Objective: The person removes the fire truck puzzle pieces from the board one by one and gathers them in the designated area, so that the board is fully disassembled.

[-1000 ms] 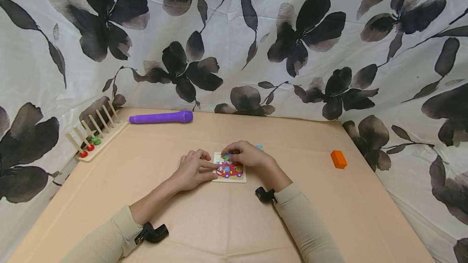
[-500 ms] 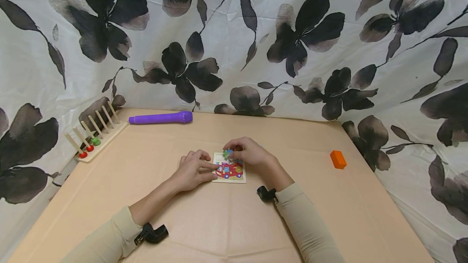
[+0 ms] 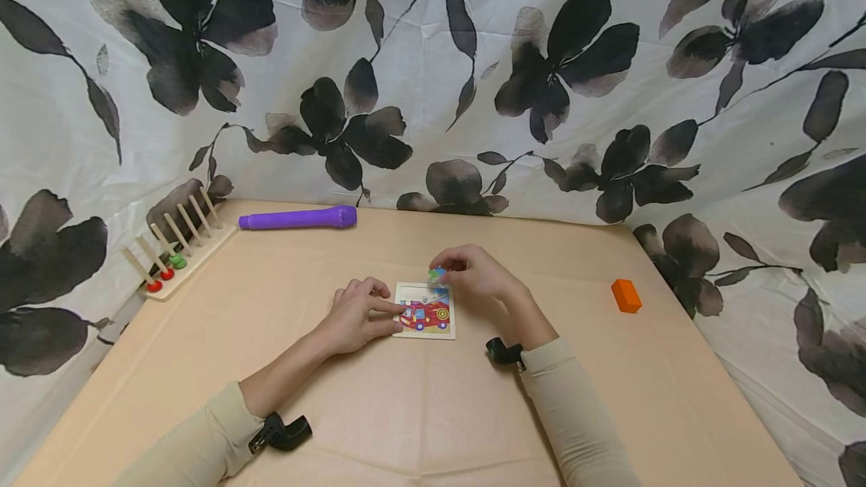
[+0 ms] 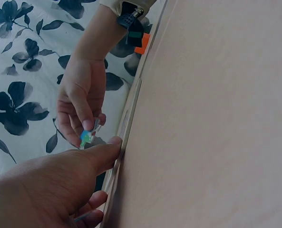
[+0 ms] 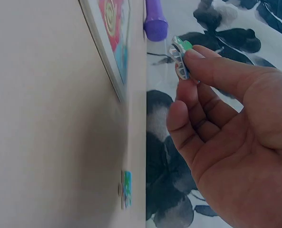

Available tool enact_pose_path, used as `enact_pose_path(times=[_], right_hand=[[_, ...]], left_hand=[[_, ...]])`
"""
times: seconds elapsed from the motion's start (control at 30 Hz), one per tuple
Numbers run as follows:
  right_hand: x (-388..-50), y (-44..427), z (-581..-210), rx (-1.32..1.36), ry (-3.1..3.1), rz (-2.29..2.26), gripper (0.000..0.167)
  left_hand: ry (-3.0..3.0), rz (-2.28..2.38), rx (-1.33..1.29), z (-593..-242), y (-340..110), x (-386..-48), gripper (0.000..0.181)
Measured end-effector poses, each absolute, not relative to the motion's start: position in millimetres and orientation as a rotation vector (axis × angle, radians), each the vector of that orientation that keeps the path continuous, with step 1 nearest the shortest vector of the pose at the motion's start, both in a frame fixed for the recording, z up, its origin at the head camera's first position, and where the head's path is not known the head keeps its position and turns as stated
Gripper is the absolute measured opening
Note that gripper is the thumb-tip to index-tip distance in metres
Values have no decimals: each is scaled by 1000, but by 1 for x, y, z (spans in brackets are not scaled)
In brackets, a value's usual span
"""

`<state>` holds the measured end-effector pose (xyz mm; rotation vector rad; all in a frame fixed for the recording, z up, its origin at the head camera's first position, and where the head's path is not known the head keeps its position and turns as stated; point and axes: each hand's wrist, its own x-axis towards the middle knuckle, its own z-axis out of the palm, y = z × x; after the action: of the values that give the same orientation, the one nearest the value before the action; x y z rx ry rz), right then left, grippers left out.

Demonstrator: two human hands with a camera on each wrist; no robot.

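A framed picture puzzle [image 3: 425,333] with a red vehicle lies flat on the table; its upper part shows a pale bare area. My left hand [image 3: 361,316] rests at its left side, index fingertip on the picture and thumb near the edge. In the right wrist view, my right hand [image 5: 240,109] pinches a small green, blue and white puzzle piece [image 5: 180,57] between thumb and fingers, raised above the table. The head view has this piece [image 3: 436,274] just beyond the puzzle's top edge. Another piece [image 5: 127,189] lies on the table, hidden behind my right hand in the head view.
At the back left stand a wooden peg rack [image 3: 196,254] with red and green pieces and a purple microphone-shaped object [image 3: 298,218] lying flat. An orange block [image 3: 626,295] sits on the right. A floral cloth [image 3: 433,81] hangs behind the table [image 3: 379,412].
My right hand has lifted the piece from the puzzle's upper part and moved it away and to the right, uncovering the pale area. My left hand has stayed in place.
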<state>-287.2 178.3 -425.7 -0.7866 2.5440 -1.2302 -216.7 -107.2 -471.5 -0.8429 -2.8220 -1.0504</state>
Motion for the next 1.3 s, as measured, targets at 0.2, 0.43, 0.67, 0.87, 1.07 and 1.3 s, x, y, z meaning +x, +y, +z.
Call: enact_pose_path(times=[0.2, 0.43, 0.67, 0.87, 1.07, 1.3], right_hand=[[-289, 189, -424, -770, 2559, -1242, 20], [-290, 202, -421, -748, 2577, -1259, 22], [-291, 220, -416, -652, 2670, -1215, 24], [-291, 233, -416, -599, 2715, -1204, 22], [-294, 246, -416, -615, 2734, -1208, 23], [-295, 255, -415, -582, 2731, -1199, 23]], left_hand=[[-2824, -1052, -845, -472, -107, -217, 34], [-2823, -1056, -847, -472, -107, -217, 34], [-2820, -1052, -852, -471, -107, -217, 33], [-2819, -1055, -856, -470, -107, -216, 33], [-2816, -1058, -858, -470, -106, -217, 33], [-2815, -1062, -851, -472, -107, -217, 34]])
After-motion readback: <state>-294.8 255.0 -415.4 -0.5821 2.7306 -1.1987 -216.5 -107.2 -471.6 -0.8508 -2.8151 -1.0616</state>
